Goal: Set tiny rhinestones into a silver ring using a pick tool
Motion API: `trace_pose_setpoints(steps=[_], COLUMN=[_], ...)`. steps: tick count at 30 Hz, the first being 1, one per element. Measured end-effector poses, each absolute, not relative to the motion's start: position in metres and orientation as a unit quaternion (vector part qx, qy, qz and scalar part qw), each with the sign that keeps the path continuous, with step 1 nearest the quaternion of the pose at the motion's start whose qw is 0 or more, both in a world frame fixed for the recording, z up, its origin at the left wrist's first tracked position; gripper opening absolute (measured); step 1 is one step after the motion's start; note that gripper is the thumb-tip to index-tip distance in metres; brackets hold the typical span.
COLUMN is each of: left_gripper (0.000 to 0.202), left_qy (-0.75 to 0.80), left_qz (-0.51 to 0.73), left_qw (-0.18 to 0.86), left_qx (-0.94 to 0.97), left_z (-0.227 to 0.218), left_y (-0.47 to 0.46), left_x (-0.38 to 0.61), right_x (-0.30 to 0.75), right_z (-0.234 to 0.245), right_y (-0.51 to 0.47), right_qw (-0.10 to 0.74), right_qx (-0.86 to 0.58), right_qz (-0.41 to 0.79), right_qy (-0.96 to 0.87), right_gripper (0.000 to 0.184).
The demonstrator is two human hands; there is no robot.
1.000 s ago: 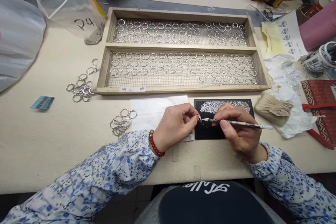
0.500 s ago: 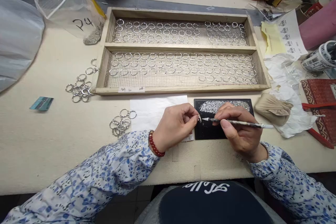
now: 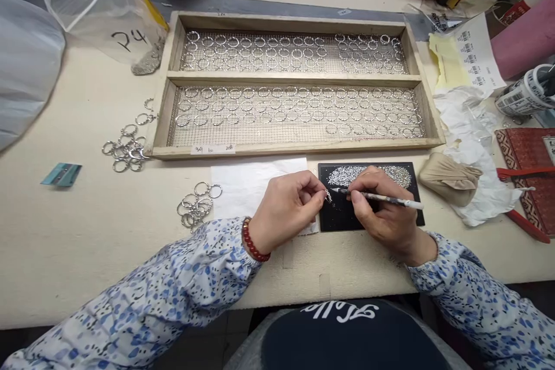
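My left hand (image 3: 291, 208) pinches a small silver ring (image 3: 328, 196) between thumb and fingertips, over the left edge of a black tray (image 3: 347, 221). In my right hand (image 3: 384, 211) is a slim pencil-like stick (image 3: 385, 199) with a pale pointed tip, held like a pen. Its tip is just right of the ring; whether they touch I cannot tell. Tiny shiny rhinestones (image 3: 338, 176) lie spread over the back of the tray, partly hidden by my right hand. Under my left hand is a white paper sheet (image 3: 238, 176), with a pile of silver rings (image 3: 195, 205) by its left edge.
Behind the hands stands a wooden frame (image 3: 295, 153) with wire mesh, holding rows of rings. More rings (image 3: 125, 153) lie loose at its left. A beige cloth bundle (image 3: 451, 178), crumpled tissue (image 3: 494, 199) and red-handled pliers (image 3: 526, 225) lie at the right. A plastic bag (image 3: 108, 29) stands back left.
The stick's tip has lifted slightly, and its rear end has swung left and a little down with my right hand. My left hand keeps its pinch on the ring. The whole view has shifted slightly.
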State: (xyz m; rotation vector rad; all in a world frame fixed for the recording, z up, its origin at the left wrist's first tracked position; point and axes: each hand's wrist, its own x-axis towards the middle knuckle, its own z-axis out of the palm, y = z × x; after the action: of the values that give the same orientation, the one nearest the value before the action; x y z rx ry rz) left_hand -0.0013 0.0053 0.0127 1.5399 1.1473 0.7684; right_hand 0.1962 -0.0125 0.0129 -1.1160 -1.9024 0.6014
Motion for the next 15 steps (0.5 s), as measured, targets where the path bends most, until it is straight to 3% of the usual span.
trace_pose_setpoints(steps=[15], left_gripper=[0.01], left_qy=[0.476], left_qz=[0.318], left_qw=[0.514], left_qx=[0.639], left_z=[0.0136], left_y=[0.0044], left_x=[-0.0018], right_x=[0.1955], right_z=[0.0144], right_y=[-0.0117], right_qw=[0.405], right_qx=[-0.45], right_qz=[0.234], right_qy=[-0.76], right_gripper=[0.012])
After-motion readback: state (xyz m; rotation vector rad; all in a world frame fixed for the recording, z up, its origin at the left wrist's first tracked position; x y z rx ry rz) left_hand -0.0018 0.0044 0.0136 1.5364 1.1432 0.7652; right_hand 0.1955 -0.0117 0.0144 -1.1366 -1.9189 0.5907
